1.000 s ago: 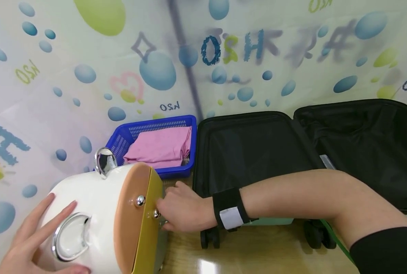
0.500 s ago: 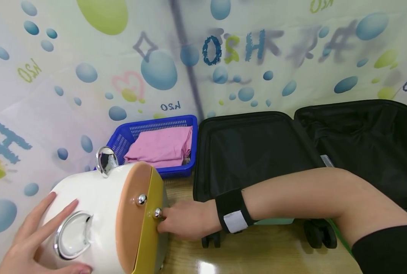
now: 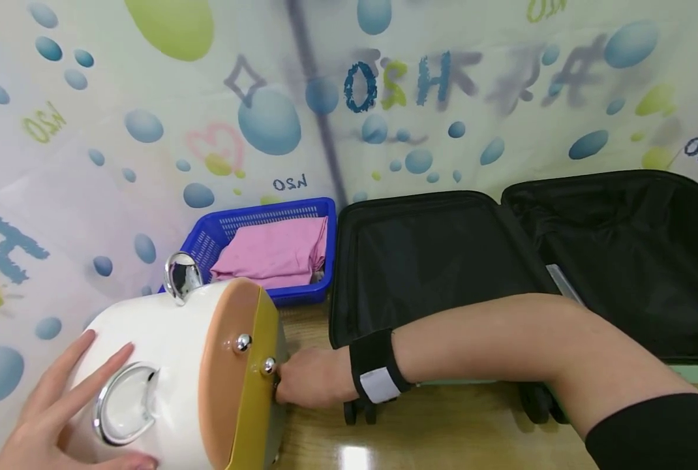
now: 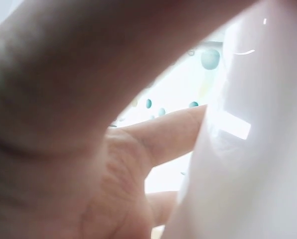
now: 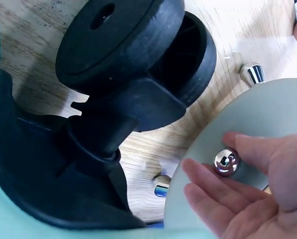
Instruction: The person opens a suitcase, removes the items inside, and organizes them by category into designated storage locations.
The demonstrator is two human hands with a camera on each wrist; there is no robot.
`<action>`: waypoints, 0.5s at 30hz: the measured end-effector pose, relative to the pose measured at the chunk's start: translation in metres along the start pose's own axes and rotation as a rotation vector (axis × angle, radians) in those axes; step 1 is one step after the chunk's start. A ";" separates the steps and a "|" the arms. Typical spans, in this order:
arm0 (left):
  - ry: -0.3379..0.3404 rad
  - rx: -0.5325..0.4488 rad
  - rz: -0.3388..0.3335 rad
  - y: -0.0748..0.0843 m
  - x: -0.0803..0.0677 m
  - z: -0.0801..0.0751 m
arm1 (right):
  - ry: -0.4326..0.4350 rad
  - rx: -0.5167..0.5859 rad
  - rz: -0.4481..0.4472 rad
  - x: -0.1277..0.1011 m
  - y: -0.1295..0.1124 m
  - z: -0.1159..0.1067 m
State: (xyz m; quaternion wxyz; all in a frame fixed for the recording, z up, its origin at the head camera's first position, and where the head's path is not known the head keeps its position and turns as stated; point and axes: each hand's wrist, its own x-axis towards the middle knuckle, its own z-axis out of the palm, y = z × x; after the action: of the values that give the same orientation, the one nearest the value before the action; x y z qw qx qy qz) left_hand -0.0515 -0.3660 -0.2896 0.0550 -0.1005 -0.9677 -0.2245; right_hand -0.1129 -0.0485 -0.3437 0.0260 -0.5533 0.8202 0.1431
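A white rounded drawer box [image 3: 167, 339] lies at the lower left of the head view, with orange [image 3: 222, 385], yellow [image 3: 248, 405] and grey [image 5: 258, 109] fronts. My left hand [image 3: 55, 405] rests on its white side, fingers spread, near a chrome ring [image 3: 122, 405]. At the grey front, my right hand [image 3: 314, 377] pinches a shiny round knob [image 5: 226, 162] between thumb and fingers, as the right wrist view shows. Its fingertips are hidden in the head view. Two more silver knobs sit on the orange and yellow fronts.
Behind the box stands a blue basket [image 3: 302, 298] with a folded pink cloth [image 3: 275, 248]. An open black-lined suitcase [image 3: 431, 254] fills the right side. Its black caster wheel [image 5: 118, 45] is close to my right hand. The floor [image 3: 431, 431] is wood-patterned.
My right hand has lowered slightly and turned, its fingers moving in behind the yellow front's edge to the knob on the grey front. The left hand and the box have stayed put.
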 end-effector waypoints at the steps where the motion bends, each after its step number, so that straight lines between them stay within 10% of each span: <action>1: 0.004 -0.008 0.008 0.000 0.000 0.001 | 0.007 -0.020 -0.003 0.000 0.000 0.001; 15: 0.000 -0.031 0.017 -0.002 -0.002 0.003 | 0.112 -0.178 0.008 0.000 -0.007 0.005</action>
State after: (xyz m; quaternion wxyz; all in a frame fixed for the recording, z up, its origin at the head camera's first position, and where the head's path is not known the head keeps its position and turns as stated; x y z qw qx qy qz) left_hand -0.0503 -0.3667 -0.2932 0.0554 -0.1094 -0.9632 -0.2391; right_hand -0.1069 -0.0495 -0.3501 -0.0696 -0.5574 0.8065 0.1844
